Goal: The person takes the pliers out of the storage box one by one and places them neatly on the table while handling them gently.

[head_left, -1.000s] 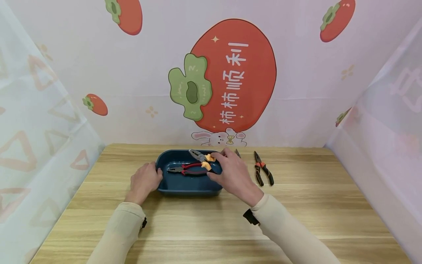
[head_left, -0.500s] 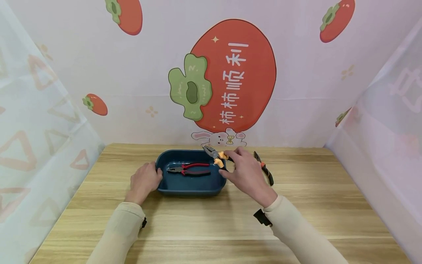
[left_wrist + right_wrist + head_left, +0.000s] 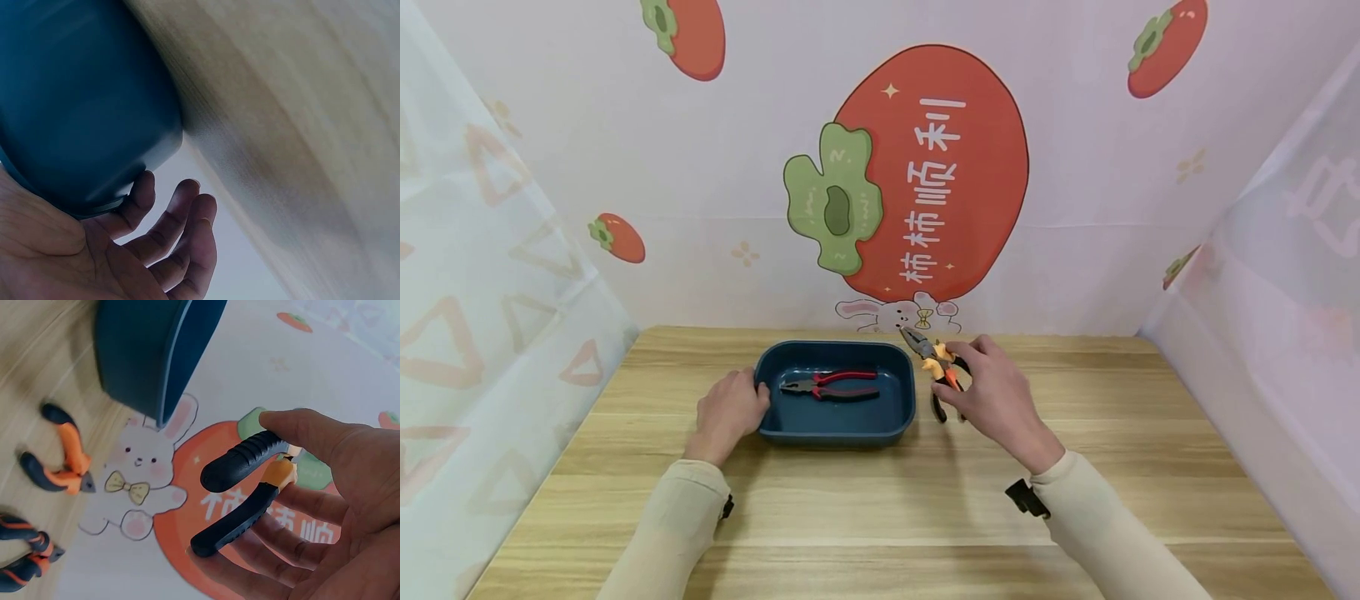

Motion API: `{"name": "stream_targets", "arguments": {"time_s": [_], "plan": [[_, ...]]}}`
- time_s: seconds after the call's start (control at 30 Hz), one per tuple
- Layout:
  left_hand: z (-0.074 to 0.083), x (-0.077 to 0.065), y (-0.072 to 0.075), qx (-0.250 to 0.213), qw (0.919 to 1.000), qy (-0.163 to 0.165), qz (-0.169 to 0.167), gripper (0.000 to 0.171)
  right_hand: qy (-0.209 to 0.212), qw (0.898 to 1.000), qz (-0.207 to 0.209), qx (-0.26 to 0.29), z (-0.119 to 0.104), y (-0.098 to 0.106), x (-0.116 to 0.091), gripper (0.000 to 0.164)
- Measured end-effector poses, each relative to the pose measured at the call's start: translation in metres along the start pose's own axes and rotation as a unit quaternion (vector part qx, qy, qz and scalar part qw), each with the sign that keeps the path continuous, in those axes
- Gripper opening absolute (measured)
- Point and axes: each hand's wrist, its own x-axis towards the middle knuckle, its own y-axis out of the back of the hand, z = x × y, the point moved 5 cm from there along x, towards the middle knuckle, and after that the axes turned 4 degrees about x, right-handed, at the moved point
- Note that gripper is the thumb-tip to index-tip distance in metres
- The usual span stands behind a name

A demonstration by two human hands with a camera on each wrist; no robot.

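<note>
My left hand (image 3: 730,412) grips the left end of a dark blue plastic bin (image 3: 835,438). In the left wrist view the index fingertip lies against the bin wall (image 3: 81,106), the other fingers curl beside it. Combination pliers with red and black handles (image 3: 853,394) lie inside. To the right of the bin, my right hand (image 3: 996,404) holds combination pliers (image 3: 919,342) by their yellow-and-black handles, raised, metal nose pointing up and left. The right wrist view shows the thumb on one handle (image 3: 247,462) and fingers along the other.
Orange-and-black pliers (image 3: 72,456) lie on the wooden table (image 3: 865,517), partly behind the right hand in the head view. Beside them are black pliers with orange stripes (image 3: 28,553), hidden there. A white printed backdrop (image 3: 722,275) rises behind the table.
My right hand has carried the yellow-and-black pliers rightward, from over the bin to beside it, now covering the pliers at the right. The left hand and bin have not moved.
</note>
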Motion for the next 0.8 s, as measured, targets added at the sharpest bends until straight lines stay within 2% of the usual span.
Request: {"name": "stream_targets", "arguments": {"time_s": [0.8], "plan": [[0.001,-0.001,0.000,0.001,1.0000,-0.003,0.004,0.040,-0.036,0.999,0.014,-0.002,0.053,0.012,-0.015,0.056]]}}
